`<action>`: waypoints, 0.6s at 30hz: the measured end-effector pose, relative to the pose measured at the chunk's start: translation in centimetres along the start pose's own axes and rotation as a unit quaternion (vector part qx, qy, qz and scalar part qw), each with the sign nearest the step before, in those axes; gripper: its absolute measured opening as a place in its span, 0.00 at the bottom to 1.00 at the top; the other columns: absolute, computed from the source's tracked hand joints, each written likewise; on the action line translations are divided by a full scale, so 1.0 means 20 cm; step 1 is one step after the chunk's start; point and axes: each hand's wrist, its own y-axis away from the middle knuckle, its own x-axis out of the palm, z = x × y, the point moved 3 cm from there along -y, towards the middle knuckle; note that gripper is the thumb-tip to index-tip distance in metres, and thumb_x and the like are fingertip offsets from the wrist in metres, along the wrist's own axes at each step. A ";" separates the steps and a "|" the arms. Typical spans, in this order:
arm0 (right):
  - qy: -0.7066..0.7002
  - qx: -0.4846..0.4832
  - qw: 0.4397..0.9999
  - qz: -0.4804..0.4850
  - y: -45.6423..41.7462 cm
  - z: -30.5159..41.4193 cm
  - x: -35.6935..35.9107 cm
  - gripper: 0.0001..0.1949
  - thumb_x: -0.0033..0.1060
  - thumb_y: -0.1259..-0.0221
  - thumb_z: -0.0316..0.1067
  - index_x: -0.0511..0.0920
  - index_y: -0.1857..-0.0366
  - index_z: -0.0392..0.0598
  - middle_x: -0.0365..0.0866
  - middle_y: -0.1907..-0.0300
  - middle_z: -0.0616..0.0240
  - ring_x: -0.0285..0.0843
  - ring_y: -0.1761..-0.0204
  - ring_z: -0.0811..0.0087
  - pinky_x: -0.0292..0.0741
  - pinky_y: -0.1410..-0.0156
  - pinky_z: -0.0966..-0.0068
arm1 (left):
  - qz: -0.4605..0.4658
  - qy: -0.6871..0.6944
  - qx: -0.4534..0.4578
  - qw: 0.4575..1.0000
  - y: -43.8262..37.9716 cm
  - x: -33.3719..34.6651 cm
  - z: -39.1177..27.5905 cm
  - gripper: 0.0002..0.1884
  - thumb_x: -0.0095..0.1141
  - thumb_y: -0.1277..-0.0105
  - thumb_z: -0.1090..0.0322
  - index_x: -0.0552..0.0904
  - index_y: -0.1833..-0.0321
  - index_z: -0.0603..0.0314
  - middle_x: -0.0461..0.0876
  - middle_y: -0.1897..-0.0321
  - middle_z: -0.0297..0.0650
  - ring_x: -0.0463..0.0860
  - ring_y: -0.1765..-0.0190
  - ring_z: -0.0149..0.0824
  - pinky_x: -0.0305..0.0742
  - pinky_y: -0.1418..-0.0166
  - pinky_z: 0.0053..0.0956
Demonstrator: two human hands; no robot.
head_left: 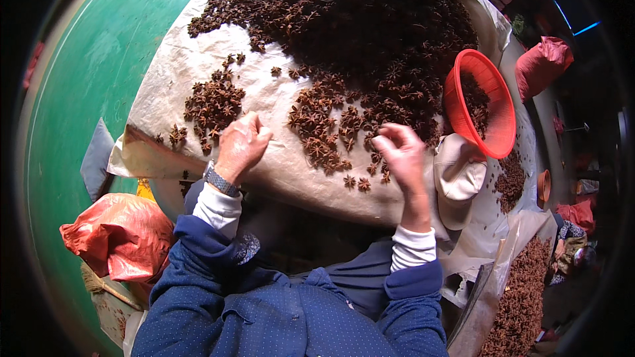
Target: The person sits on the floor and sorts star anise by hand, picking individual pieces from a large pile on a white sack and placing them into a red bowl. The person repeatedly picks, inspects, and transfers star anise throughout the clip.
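Note:
My left hand (244, 145), a watch (221, 179) on its wrist, is curled above the pale sheet (270, 183). Just beside it lies a small pile of star anise (214, 101); the curled fingers hide whatever may be inside. My right hand (403, 152) is blurred, its thumb and fingers bent over the right edge of a loose cluster of star anise (317, 124). Whether it pinches a piece does not show. Several single stars, among them one star anise (364, 184), lie near the sheet's front edge. A large dark heap of star anise (367, 25) spreads beyond both hands.
Right of my right hand are a beige cap (459, 168) and a tilted red plastic basket (501, 124) holding star anise. A red sack (121, 238) and a broom (106, 282) are at left on the green floor (94, 74). Other people (568, 245) sit at far right.

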 end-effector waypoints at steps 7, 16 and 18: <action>0.298 -0.208 0.925 0.108 0.14 0.01 0.42 0.19 0.79 0.39 0.34 0.84 0.46 0.41 0.83 0.50 0.53 0.87 0.53 0.54 0.85 0.43 0.62 | 0.010 0.019 0.042 0.999 0.01 0.06 -0.05 0.16 0.70 0.27 0.56 0.83 0.63 0.61 0.86 0.73 0.46 0.87 0.70 0.43 0.81 0.61 0.39; 0.205 -0.044 0.971 0.112 0.08 -0.10 0.22 0.07 0.71 0.41 0.25 0.84 0.60 0.38 0.85 0.57 0.52 0.88 0.55 0.54 0.84 0.47 0.62 | 0.160 0.061 0.123 0.977 0.15 0.27 -0.26 0.14 0.68 0.29 0.57 0.81 0.62 0.60 0.88 0.70 0.50 0.89 0.62 0.55 0.83 0.55 0.49; 0.223 -0.070 0.966 0.109 0.07 -0.10 0.18 0.06 0.70 0.42 0.25 0.85 0.62 0.39 0.86 0.58 0.55 0.88 0.58 0.59 0.84 0.50 0.66 | 0.174 0.078 0.138 0.972 0.15 0.29 -0.28 0.14 0.67 0.28 0.58 0.80 0.62 0.60 0.87 0.71 0.50 0.89 0.63 0.56 0.83 0.56 0.50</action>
